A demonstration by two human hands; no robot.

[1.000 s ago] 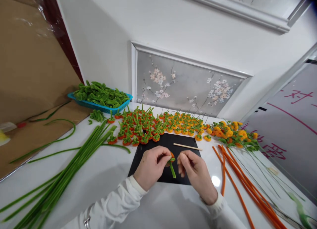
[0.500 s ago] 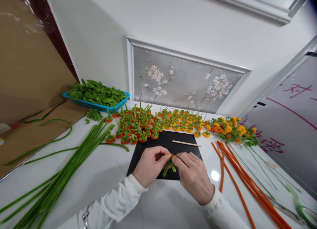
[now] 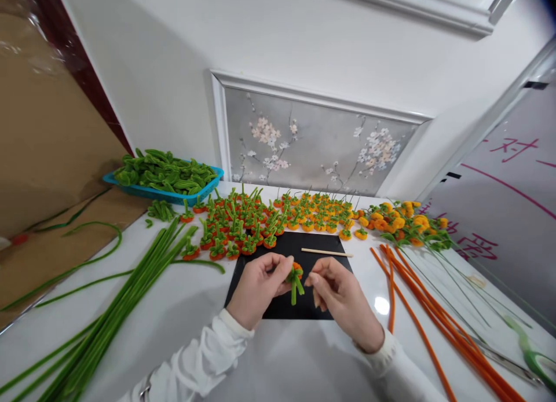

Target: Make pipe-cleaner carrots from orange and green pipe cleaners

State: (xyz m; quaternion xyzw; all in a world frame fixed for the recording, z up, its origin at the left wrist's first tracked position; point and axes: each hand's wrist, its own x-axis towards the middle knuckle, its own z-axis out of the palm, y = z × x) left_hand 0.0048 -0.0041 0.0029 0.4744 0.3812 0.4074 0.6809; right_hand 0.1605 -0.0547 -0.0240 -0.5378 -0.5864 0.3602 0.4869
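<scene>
Between the thumb and fingers of my left hand is a small orange and green piece, its green stems pointing down. Just to its right, my right hand is apart from the piece, thumb and fingertips pinched together; whether anything tiny is between them cannot be made out. Both hands are over a black mat. A thin wooden stick lies across the mat's upper right. Behind the mat stand many orange pieces with green stems and yellow ones with green tops.
A blue tray of green fuzzy pieces sits at the back left. Long green stems lie at left, orange stems at right. Finished-looking yellow and orange flowers, scissors and green tape are further right.
My right hand has let go of the orange and green piece and moved slightly right. The piece stays in my left hand, turned so more of it shows. The view has shifted slightly.
</scene>
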